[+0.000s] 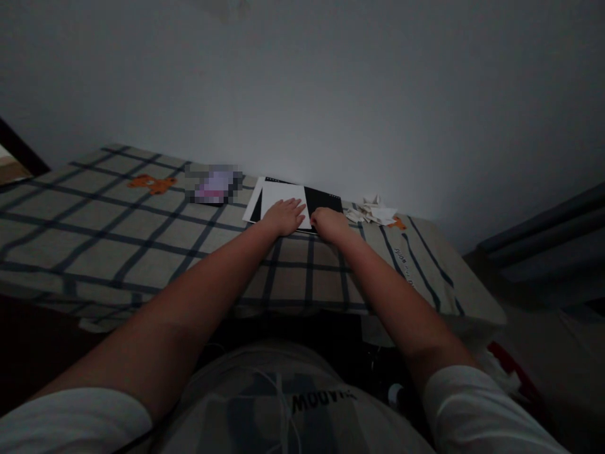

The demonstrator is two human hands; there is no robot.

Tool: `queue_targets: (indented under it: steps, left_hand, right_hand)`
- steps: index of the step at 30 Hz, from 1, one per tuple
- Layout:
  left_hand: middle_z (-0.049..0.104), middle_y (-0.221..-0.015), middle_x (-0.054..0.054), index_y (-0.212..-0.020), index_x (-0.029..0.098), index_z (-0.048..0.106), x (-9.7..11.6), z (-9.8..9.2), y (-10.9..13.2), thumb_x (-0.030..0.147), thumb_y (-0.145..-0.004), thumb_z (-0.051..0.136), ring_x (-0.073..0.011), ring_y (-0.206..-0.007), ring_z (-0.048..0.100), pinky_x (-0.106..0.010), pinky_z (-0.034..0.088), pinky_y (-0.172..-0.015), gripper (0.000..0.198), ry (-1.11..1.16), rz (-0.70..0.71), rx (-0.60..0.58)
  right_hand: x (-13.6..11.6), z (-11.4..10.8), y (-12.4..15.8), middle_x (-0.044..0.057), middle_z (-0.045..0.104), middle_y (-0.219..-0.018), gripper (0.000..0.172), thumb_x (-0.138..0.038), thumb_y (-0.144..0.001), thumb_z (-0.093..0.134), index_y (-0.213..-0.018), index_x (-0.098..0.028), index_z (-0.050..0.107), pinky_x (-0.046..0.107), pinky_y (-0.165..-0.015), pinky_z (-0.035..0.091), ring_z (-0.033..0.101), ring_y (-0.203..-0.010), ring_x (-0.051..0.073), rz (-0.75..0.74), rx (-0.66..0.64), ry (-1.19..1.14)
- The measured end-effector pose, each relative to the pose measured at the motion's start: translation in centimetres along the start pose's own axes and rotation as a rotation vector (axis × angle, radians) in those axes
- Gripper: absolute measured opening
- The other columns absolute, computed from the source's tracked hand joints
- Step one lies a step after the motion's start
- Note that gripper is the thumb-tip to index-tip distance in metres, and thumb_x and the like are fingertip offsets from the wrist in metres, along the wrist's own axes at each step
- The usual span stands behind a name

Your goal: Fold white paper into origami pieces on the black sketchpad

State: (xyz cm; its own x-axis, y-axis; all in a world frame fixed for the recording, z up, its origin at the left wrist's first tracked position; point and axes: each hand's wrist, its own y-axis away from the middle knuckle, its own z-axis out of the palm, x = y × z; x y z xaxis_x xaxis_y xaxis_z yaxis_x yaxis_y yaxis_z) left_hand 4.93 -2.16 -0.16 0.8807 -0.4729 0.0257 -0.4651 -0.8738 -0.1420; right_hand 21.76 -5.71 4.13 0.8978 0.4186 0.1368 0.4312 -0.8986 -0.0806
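Note:
A sheet of white paper (282,191) lies on a black sheet or board (324,200) with small marks along its far edge. My left hand (285,216) rests on the white paper with its fingers stretched out and spread. Close beside it, my right hand (329,224) is closed, its fingers curled at the paper's right edge over the black surface. Whatever its fingers may hold is too small or hidden to make out. Another white sheet (251,205) sticks out from under the black one on the left.
Crumpled, torn paper pieces (373,212) lie right of the black sheet. A blurred purple-and-pink rectangular object (213,186) is to the left. A checked cloth (184,239) with orange bear figures covers the table, which stands against a plain wall (302,94).

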Motion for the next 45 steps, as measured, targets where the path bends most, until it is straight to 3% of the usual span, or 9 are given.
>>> queue_targets:
  steps: [12, 24, 37, 45]
  left_hand:
    - [0.030, -0.162, -0.011, -0.154, 0.018, 0.034, 0.2, 0.1, 0.1, 0.041, -0.103, 0.022, -0.0249, -0.149, 0.028, -0.045, 0.022, -0.119, 0.057, 0.022, -0.015, 0.011]
    - [0.028, -0.162, -0.013, -0.153, 0.014, 0.035, 0.2, 0.1, 0.1, 0.039, -0.103, 0.024, -0.0255, -0.150, 0.026, -0.045, 0.021, -0.120, 0.057, 0.016, -0.005, 0.013]
    - [0.029, -0.162, -0.012, -0.153, 0.015, 0.035, 0.1, 0.0, 0.2, 0.039, -0.103, 0.023, -0.0251, -0.149, 0.027, -0.045, 0.023, -0.119, 0.057, 0.001, -0.007, 0.007]
    - [0.029, -0.162, -0.013, -0.152, 0.014, 0.036, 0.1, 0.1, 0.1, 0.038, -0.102, 0.027, -0.0259, -0.149, 0.027, -0.045, 0.022, -0.120, 0.056, 0.031, -0.005, 0.013]
  right_hand:
    - [-0.9, 0.1, -3.2, 0.022, 0.067, -0.118, 0.033, -0.020, -0.098, 0.040, -0.114, -0.009, 0.067, 0.036, -0.087, 0.051, 0.066, -0.108, 0.029, 0.088, 0.011, 0.023]
    - [-1.1, 0.3, 2.0, 0.018, 0.068, -0.115, 0.035, -0.022, -0.101, 0.036, -0.106, -0.013, 0.070, 0.032, -0.086, 0.049, 0.064, -0.107, 0.026, -0.017, 0.045, 0.051]
    - [-1.0, 0.3, -1.3, 0.016, 0.069, -0.117, 0.034, -0.024, -0.100, 0.040, -0.109, -0.014, 0.071, 0.032, -0.084, 0.050, 0.065, -0.107, 0.027, 0.097, 0.037, 0.008]
    - [-1.4, 0.8, 1.8, 0.017, 0.067, -0.115, 0.040, -0.023, -0.101, 0.032, -0.106, -0.013, 0.071, 0.032, -0.086, 0.049, 0.063, -0.108, 0.025, 0.040, 0.030, 0.051]
